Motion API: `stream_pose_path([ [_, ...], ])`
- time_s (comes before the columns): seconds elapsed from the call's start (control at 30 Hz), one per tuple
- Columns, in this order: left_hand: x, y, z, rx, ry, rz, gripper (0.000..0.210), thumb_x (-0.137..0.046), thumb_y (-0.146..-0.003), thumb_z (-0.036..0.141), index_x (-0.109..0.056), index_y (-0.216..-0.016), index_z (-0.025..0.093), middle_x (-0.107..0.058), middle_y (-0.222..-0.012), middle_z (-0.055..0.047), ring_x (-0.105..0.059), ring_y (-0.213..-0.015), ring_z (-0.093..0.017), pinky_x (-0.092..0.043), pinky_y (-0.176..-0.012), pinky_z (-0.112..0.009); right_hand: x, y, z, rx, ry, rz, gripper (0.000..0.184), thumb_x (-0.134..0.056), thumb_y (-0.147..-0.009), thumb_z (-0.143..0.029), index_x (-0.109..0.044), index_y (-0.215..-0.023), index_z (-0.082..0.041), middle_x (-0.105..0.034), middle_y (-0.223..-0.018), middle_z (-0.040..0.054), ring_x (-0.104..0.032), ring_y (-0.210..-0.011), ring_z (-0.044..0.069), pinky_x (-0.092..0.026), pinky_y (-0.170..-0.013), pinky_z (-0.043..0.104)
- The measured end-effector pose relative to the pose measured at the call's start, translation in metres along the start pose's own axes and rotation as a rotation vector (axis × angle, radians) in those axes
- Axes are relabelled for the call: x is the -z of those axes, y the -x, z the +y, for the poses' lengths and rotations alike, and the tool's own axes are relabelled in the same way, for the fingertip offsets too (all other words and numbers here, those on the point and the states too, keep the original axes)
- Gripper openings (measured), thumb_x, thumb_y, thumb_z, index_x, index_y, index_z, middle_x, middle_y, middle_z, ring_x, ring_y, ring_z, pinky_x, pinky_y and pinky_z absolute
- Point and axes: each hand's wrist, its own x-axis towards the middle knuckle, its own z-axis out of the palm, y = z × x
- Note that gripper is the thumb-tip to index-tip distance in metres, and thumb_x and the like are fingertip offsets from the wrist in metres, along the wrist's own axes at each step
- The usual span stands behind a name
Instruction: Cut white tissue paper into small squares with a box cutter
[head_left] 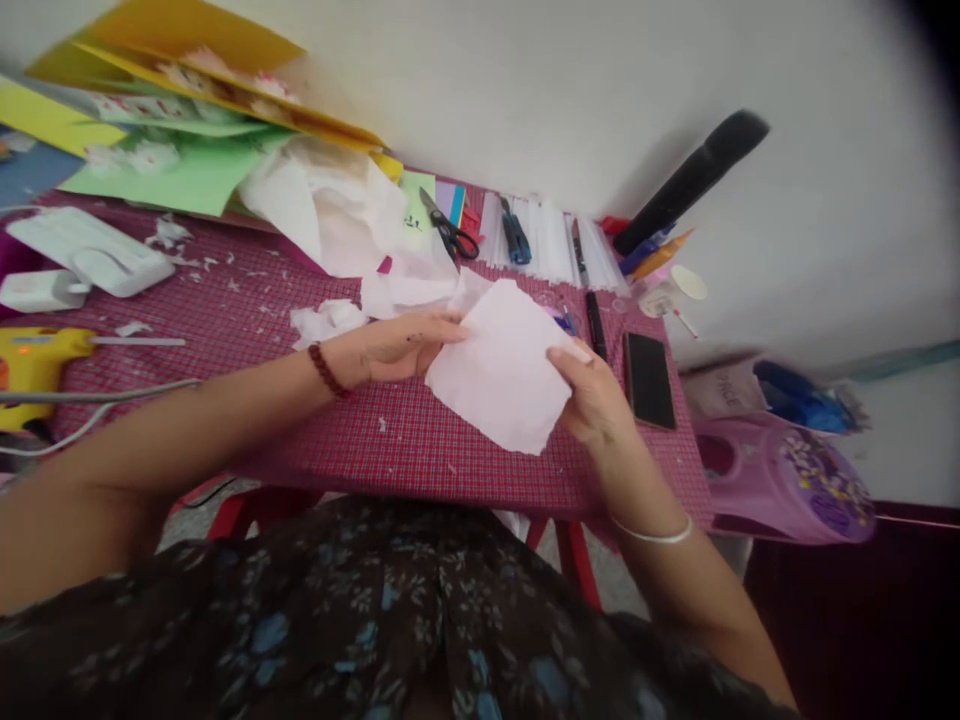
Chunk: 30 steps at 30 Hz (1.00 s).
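A thin white sheet of paper (504,370) with uneven edges hangs between my hands, above the table's front half. My left hand (409,345) pinches its upper left side, thumb on top and the other fingers mostly hidden underneath. At the right edge my right hand (592,390) grips it the same way, the thumb pressed on the face of the sheet. Just behind my left hand lie crumpled white paper (328,320) and a larger loose white sheet (416,285). Black-handled scissors (452,232) rest beyond the held sheet.
A checked red cloth (300,440) covers the table. To the left are a yellow glue gun (41,365), its cable and a white power strip (90,250). A box cutter (515,235) lies at the back, a phone (649,380) at the right. A pink stool (787,480) stands beyond.
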Motion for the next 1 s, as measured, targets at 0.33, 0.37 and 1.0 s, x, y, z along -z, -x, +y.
stream_pose_path([
  [0.33, 0.013, 0.003, -0.016, 0.267, -0.604, 0.166, 0.039, -0.060, -0.057, -0.014, -0.077, -0.074, 0.017, -0.057, -0.051, 0.005, -0.044, -0.038, -0.008, -0.024, -0.038, -0.017, 0.036, 0.079, 0.035, -0.227, 0.199, -0.175, 0.048, -0.075, -0.083, -0.044, -0.055, -0.125, -0.034, -0.072, -0.092, -0.0002, -0.068, -0.071, 0.017, -0.061, -0.060, 0.031],
  [0.37, 0.012, -0.001, -0.012, 0.255, -0.681, 0.158, 0.042, -0.057, -0.056, -0.017, -0.078, -0.074, 0.016, -0.055, -0.050, 0.005, -0.042, -0.038, -0.008, -0.022, -0.038, -0.017, 0.038, 0.082, 0.033, -0.224, 0.201, -0.207, 0.054, -0.074, -0.085, -0.043, -0.050, -0.133, -0.036, -0.073, -0.096, 0.0000, -0.069, -0.072, 0.016, -0.061, -0.062, 0.031],
  [1.0, -0.013, 0.090, -0.057, -0.397, -1.660, 0.192, 0.027, -0.056, -0.098, 0.033, -0.067, -0.119, 0.019, -0.069, -0.116, -0.010, -0.065, -0.104, -0.024, -0.051, -0.092, -0.037, 0.043, 0.080, 0.030, -0.124, 0.405, -0.454, 0.029, -0.051, -0.087, -0.015, -0.071, -0.105, -0.024, -0.064, -0.084, 0.0001, -0.065, -0.069, 0.011, -0.058, -0.066, 0.028],
])
